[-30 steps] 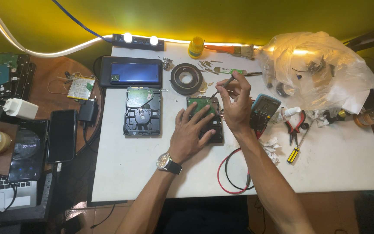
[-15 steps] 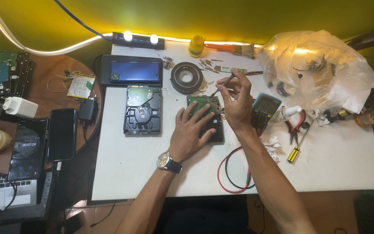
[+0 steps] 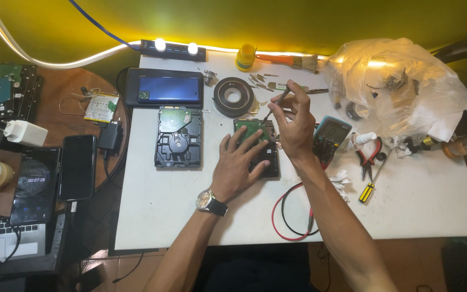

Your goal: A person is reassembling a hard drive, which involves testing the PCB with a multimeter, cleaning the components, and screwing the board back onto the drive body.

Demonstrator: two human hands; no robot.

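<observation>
Near frame centre, hard drive with green circuit board up, pinned flat under spread left hand. Right hand pinched on screwdriver, tip at board's upper edge, scarcely shifted from a second ago. To the left, second drive; to the right, multimeter.

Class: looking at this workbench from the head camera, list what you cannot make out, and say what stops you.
- Hard drive, head view: mostly covered by the left hand.
- Screwdriver tip: too small to see.
- Contents of the plastic bag: blurred by glare and crinkled film.
- Laptop: cut off by the left edge.
</observation>
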